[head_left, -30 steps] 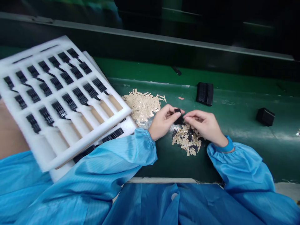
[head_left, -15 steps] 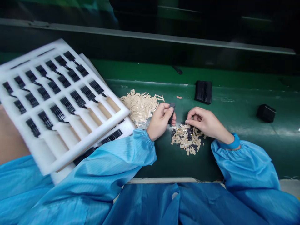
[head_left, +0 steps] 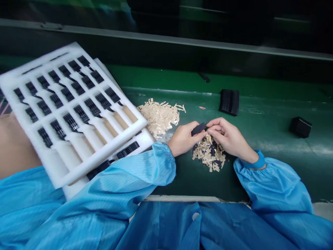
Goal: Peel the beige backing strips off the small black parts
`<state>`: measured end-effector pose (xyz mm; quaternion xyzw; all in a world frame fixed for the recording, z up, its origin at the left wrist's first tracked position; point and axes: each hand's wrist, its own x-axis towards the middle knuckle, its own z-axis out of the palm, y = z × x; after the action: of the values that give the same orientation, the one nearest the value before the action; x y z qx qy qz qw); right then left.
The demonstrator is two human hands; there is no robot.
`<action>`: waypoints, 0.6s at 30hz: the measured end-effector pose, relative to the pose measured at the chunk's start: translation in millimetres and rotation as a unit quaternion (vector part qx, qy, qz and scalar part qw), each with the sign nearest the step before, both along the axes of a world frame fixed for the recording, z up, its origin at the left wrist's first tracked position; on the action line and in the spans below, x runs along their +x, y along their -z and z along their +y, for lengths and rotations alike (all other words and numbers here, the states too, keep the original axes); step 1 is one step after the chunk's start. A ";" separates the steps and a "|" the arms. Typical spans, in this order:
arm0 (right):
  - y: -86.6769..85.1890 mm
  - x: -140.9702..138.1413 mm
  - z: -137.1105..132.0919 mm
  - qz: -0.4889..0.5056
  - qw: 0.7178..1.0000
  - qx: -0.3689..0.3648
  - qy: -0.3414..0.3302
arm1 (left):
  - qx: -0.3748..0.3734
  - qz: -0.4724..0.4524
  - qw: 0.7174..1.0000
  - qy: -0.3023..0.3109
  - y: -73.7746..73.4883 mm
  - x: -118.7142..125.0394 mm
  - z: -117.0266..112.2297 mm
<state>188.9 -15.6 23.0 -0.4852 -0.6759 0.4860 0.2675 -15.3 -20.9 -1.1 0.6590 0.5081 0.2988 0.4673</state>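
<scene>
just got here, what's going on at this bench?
A person in a blue smock is holding a small black ribbed part between the left hand and right hand. Both hands are just above a small pile of tan strips mixed with black bits. A larger pile of tan strips lies to the left, beside a white foam tray holding rows of black parts.

A blue striped smock (head_left: pixel 104 187) with gathered cuffs (head_left: pixel 162 154), a brighter wristband (head_left: pixel 256 161), bare hands (head_left: pixel 229 137).
</scene>
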 end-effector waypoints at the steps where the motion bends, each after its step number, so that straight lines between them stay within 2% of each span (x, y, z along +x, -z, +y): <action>1: 0.7 0.2 -0.4 -0.006 1.000 0.002 0.000 | 0.002 0.001 1.000 0.001 0.1 0.1 0.1; 6: 1.6 9.2 5.7 -0.067 0.997 0.045 0.018 | -0.013 -0.013 0.998 -0.058 -0.1 0.2 2.1; 9: -0.4 10.6 8.9 -0.121 0.985 0.117 -0.022 | -0.042 -0.051 0.995 -0.075 0.1 -0.2 3.2; 11: -2.3 6.9 7.5 -0.120 0.980 0.158 -0.020 | -0.054 -0.070 0.994 -0.070 0.1 -0.2 3.1; 18: 2.3 -8.5 -5.1 -0.099 0.992 0.076 0.014 | -0.057 -0.084 0.992 -0.074 -0.1 1.3 2.1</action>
<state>180.4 -20.7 20.6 -0.5183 -0.7275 0.3788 0.2422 -14.0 -18.8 -0.9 0.5644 0.5305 0.3577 0.5216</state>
